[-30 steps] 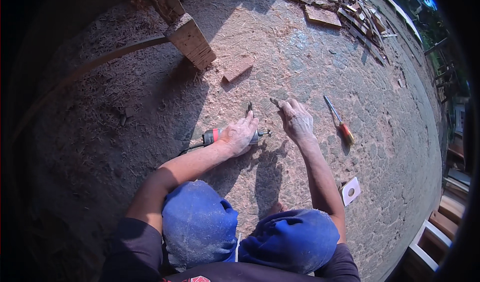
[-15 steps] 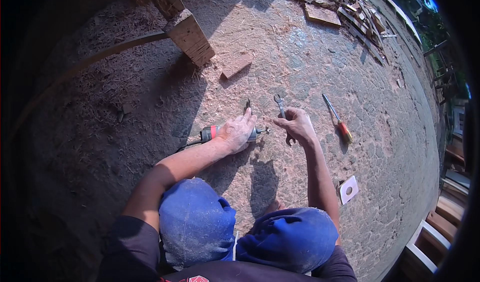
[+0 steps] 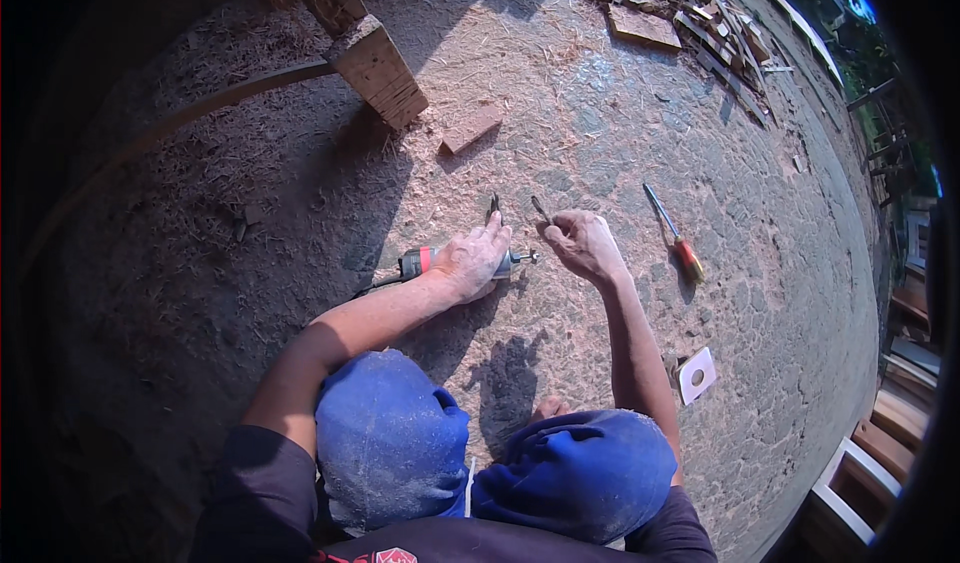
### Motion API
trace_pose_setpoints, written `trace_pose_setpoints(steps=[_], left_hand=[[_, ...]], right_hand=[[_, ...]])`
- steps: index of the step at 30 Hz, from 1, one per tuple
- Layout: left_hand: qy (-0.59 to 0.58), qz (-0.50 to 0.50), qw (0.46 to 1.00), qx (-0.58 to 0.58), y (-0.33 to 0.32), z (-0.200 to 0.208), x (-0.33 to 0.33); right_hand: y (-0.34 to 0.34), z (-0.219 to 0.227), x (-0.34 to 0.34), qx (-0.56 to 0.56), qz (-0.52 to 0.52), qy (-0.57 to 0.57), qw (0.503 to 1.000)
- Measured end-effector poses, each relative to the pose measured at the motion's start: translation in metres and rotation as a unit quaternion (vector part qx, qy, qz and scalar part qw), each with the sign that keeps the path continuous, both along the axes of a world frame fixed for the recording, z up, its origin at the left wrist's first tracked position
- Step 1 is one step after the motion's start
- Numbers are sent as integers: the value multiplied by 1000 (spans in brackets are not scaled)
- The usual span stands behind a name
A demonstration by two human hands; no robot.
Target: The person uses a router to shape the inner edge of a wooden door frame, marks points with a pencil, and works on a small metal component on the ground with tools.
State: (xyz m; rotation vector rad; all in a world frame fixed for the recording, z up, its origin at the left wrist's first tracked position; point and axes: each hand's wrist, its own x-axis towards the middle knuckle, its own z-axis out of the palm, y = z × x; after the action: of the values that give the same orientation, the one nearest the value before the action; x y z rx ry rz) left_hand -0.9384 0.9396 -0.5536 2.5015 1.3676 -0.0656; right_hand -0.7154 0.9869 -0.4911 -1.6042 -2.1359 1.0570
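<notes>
My left hand [image 3: 472, 261] rests on a small power tool [image 3: 420, 261] with a grey and red body, lying on the sawdust-covered ground, its metal shaft [image 3: 522, 257] poking out to the right. My right hand [image 3: 585, 243] is closed around a thin dark metal piece [image 3: 541, 209], held up just right of the shaft tip. Another small dark metal piece [image 3: 494, 204] lies on the ground just above my left hand. My knees in blue trousers [image 3: 390, 443] fill the lower middle.
A screwdriver with a red and yellow handle [image 3: 677, 238] lies to the right. A white square plate with a hole [image 3: 696, 374] sits lower right. A wooden beam [image 3: 375, 63], a small block [image 3: 471, 130] and a pile of scrap boards [image 3: 690, 18] lie farther off.
My right hand dropped toward the tool's shaft, then lifted a little with the thin metal piece in its fingers. My left hand stayed on the tool.
</notes>
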Motion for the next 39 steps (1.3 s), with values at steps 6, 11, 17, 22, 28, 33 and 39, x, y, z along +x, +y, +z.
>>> trace_pose_setpoints(steps=[6,11,17,22,28,33,39], left_hand=[[-21,-5,999,26,-1,-4,0],[-17,-5,1000,20,1,1,1],[-5,-4,1000,27,-2,-3,-2],[-7,-10,999,39,1,-9,0],[-7,-6,1000,12,-1,2,-1],[-7,2,1000,16,-1,-5,-1],[-13,-1,1000,12,-1,-1,-1]], right_hand=[[0,-2,3,49,-10,8,999],[-2,-4,-1,1,-67,51,996],[-10,5,-14,-108,-126,133,977],[-24,-20,-20,60,-141,151,977],[-40,-35,-27,209,-122,109,964],[-49,-38,-27,200,-138,100,965],[-58,-44,-31,212,-133,90,964]])
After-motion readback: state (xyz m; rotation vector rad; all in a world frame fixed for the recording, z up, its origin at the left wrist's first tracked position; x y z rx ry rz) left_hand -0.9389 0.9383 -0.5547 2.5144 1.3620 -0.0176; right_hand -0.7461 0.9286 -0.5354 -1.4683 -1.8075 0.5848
